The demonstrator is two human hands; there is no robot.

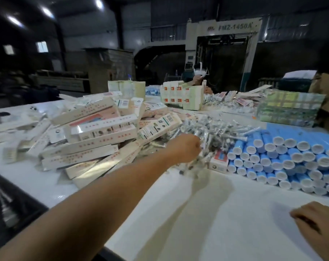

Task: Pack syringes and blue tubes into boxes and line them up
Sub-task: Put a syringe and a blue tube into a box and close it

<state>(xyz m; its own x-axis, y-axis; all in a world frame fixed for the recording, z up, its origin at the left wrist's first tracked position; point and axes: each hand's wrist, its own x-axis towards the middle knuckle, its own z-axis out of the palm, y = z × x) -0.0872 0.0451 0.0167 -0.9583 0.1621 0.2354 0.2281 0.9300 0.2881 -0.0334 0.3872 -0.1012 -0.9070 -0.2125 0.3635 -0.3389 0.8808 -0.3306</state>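
A heap of clear wrapped syringes lies in the middle of the white table. My left hand reaches into its near edge, fingers curled in among blurred syringes and gripping some. Right of the heap, blue tubes with white caps are stacked in rows, ends facing me. A small white and red box lies between the heap and the tubes. A loose pile of long white boxes covers the left. My right hand rests at the lower right with loosely curled fingers, holding nothing.
Lined-up packed boxes form a block at the back right. Behind the heap, an open carton stands in front of another person. A dark table edge runs at the lower left. A large machine stands behind.
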